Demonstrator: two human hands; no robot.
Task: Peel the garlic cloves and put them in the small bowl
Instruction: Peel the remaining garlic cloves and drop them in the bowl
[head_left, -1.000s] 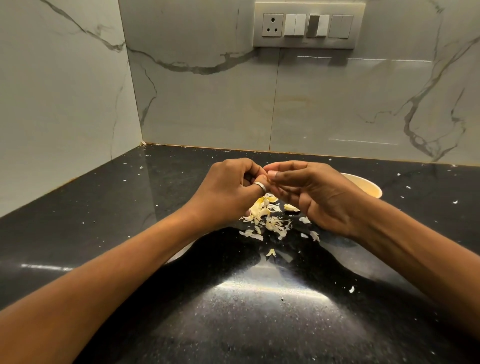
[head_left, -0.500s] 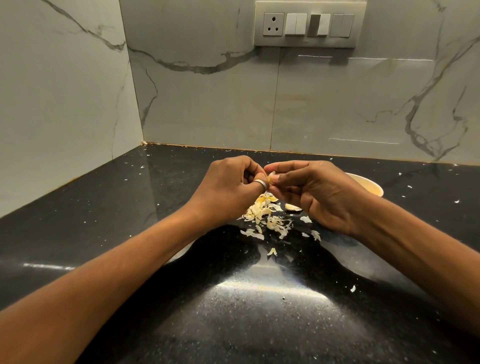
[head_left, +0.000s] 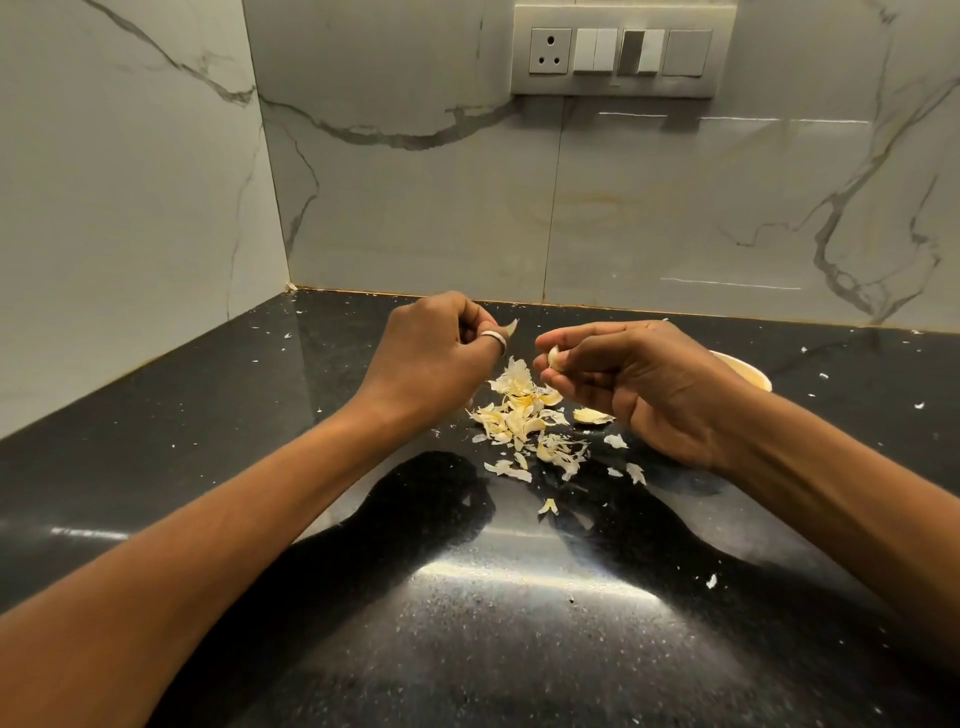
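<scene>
Dim, warm light overall. A broad glare patch sits on the glossy black worktop (head_left: 156, 467), nearer the camera than the peel pile (head_left: 524, 415). Dark forearm shadows lie between glare and pile. Thin bright streaks reflect on the wall tiles (head_left: 675, 208) beyond the pile. Focus sharp; wide-angle stretch at the frame edges.

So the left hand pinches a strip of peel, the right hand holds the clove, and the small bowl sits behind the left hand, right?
Not quite. In the head view the small bowl shows behind the right hand, not the left. The rest stands: the left hand pinches a strip of peel and the right hand holds the clove.
</scene>
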